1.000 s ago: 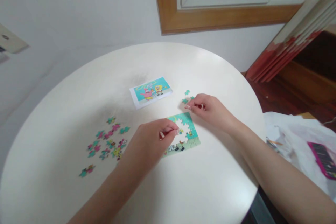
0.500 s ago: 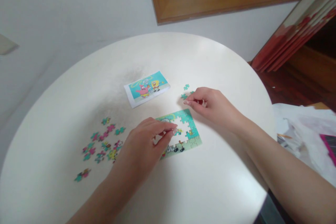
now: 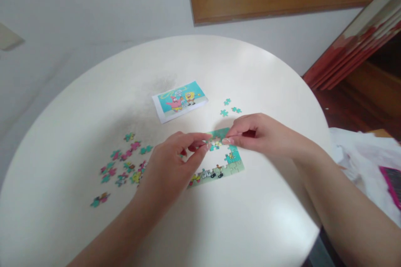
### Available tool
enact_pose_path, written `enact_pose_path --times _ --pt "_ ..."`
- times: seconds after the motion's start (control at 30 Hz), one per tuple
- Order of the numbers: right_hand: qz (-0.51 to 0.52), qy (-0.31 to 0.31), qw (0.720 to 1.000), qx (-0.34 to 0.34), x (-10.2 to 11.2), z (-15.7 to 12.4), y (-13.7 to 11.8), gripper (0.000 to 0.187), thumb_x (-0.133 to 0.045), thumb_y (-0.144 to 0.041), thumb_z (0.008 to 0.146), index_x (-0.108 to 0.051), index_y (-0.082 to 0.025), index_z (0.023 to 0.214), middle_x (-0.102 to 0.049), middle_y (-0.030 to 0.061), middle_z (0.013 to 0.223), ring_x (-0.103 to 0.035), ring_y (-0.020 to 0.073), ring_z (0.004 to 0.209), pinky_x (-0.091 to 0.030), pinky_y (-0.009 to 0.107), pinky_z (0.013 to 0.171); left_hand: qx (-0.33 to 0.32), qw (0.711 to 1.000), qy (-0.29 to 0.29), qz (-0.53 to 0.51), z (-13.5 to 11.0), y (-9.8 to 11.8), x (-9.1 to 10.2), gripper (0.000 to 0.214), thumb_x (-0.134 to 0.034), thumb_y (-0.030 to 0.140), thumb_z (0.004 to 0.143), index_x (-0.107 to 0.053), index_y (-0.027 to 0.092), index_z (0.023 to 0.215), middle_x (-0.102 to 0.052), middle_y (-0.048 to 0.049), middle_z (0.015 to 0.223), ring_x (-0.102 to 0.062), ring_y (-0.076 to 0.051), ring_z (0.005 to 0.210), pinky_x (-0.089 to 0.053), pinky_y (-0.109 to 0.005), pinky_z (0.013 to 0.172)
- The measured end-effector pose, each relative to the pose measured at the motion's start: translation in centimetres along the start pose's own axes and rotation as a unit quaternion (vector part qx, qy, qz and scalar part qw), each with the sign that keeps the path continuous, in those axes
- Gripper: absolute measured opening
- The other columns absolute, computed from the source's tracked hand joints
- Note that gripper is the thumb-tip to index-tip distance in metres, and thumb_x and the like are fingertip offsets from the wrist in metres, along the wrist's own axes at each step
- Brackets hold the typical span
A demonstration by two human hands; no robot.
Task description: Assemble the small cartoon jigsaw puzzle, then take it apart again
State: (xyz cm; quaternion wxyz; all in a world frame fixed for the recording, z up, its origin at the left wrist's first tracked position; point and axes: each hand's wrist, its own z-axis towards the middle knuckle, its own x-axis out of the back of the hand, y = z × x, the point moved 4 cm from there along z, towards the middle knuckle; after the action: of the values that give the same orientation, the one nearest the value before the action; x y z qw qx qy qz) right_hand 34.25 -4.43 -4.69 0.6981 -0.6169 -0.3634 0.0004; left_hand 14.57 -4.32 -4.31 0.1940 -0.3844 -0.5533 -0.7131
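Note:
A partly assembled jigsaw puzzle (image 3: 237,167) lies on the table, its teal and pale-green border around a white gap. My left hand (image 3: 181,156) reaches over its left side, thumb and index finger pinched on a teal-and-yellow puzzle piece (image 3: 215,146) near the upper part of the gap. Beside it, my right hand (image 3: 261,135) is closed in a pinch at the puzzle's upper right edge; whatever its fingertips hold is too small to make out. My left hand and forearm hide the puzzle's left side.
Several loose puzzle pieces (image 3: 126,155) are scattered at the left. Three teal pieces (image 3: 224,113) lie beyond my right hand. A printed picture card (image 3: 180,102) rests behind the puzzle on the round white table (image 3: 250,221). Wall and window frame stand behind.
My right hand has moved from the loose teal pieces toward me, to the puzzle beside my left fingertips. The left hand's piece is now nearer the upper border. The view has shifted slightly.

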Motion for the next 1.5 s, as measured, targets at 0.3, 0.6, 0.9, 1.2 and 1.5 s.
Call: enact_pose_path --times 0.3,0.6,0.9,1.2,1.5 --pt "0.055 -0.022 0.998 -0.036 -0.5 -0.2 0.5 0.020 -0.056 -0.030 0.088 -0.070 -0.017 0.081 -0.052 -0.0031 0.064 -0.041 0.0087 0.058 -0.033 0.021 0.053 -0.001 0.999 -0.007 -0.034 -0.3 0.5 -0.8 0.019 -0.062 0.032 0.081 -0.075 0.026 0.093 -0.067 0.0008 0.075 -0.056 -0.012 0.061 -0.044 -0.024 0.057" --pt "0.095 -0.010 0.995 -0.037 -0.6 -0.1 0.3 0.025 -0.055 -0.037 0.090 -0.061 -0.016 0.078 -0.045 -0.0035 0.064 -0.037 0.0087 0.058 -0.030 0.022 0.052 0.008 0.998 0.017 -0.052 -0.6 0.8 -0.1 0.017 -0.062 0.032 0.083 -0.074 0.026 0.092 -0.068 0.0019 0.077 -0.057 -0.012 0.064 -0.044 -0.025 0.060" --pt "0.151 0.007 0.988 -0.019 -1.3 0.3 0.3 0.023 -0.059 -0.037 0.089 -0.059 -0.016 0.079 -0.047 -0.0041 0.064 -0.037 0.0083 0.057 -0.030 0.022 0.052 0.069 0.991 -0.037 -0.109 -1.0 1.3 -1.4 0.025 -0.068 0.029 0.079 -0.051 0.025 0.098 -0.072 0.0097 0.072 -0.060 -0.012 0.064 -0.042 -0.024 0.063" --pt "0.147 -0.022 0.989 0.005 -1.5 0.4 -0.1 0.025 -0.057 -0.036 0.090 -0.059 -0.015 0.078 -0.043 -0.0050 0.062 -0.037 0.0077 0.057 -0.030 0.021 0.051 0.071 0.981 -0.108 -0.144 -0.8 1.2 -1.5 0.023 -0.066 0.031 0.080 -0.055 0.024 0.099 -0.072 0.0075 0.073 -0.061 -0.012 0.065 -0.042 -0.024 0.063" --pt "0.008 0.001 1.000 0.026 -0.9 0.3 -0.3 0.023 -0.055 -0.030 0.090 -0.066 -0.014 0.078 -0.056 -0.0005 0.071 -0.048 0.0095 0.063 -0.037 0.022 0.058 0.082 0.977 -0.126 -0.153 -0.6 0.0 -1.6 0.020 -0.062 0.038 0.082 -0.066 0.023 0.095 -0.073 0.0019 0.080 -0.060 -0.014 0.066 -0.042 -0.025 0.059"
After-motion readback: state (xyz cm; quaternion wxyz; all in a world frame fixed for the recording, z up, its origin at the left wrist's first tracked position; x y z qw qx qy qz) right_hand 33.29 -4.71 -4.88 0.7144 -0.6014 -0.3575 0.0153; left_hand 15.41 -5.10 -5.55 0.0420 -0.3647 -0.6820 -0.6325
